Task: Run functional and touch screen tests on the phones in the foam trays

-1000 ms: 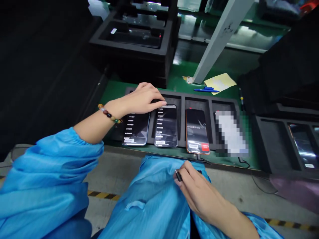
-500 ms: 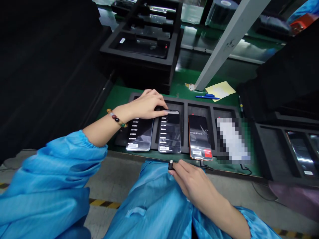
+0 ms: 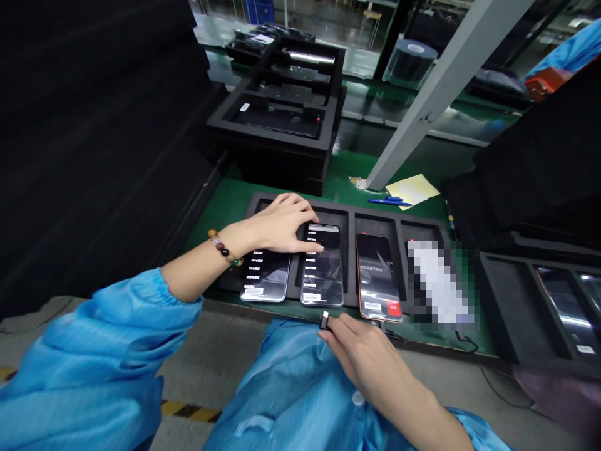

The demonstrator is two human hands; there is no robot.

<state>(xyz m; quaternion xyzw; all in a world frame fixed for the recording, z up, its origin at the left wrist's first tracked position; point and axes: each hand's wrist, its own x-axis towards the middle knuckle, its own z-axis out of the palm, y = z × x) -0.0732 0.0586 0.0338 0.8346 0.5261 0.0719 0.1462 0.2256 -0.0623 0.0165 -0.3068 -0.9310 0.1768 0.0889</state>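
Observation:
My left hand [image 3: 286, 227], wearing a bead bracelet, reaches over two lit phones. Its thumb is on or just over the screen of the second phone [image 3: 323, 279], which shows a list; the index fingertip is by that phone's top edge. The other fingers partly hide the first phone [image 3: 267, 279], also showing a list. Below the second phone's lower end, my right hand [image 3: 359, 341] pinches a black cable plug [image 3: 324, 321] with a light metal tip pointing up. An orange-edged phone [image 3: 378, 272] with a dark screen and red button has a cable at its lower end.
The phones lie on a black compartment tray [image 3: 350, 216] at the green table's edge. A blurred-out device [image 3: 439, 282] is on the right. A grey post [image 3: 422, 125], blue pen [image 3: 389, 201] and yellow paper [image 3: 417, 188] stand or lie behind. Stacked black trays [image 3: 277, 141] rise at the back.
My left thumb has moved down the second phone's screen from near its top. The view has tilted, so the table sits lower in the picture. My right hand still holds the plug.

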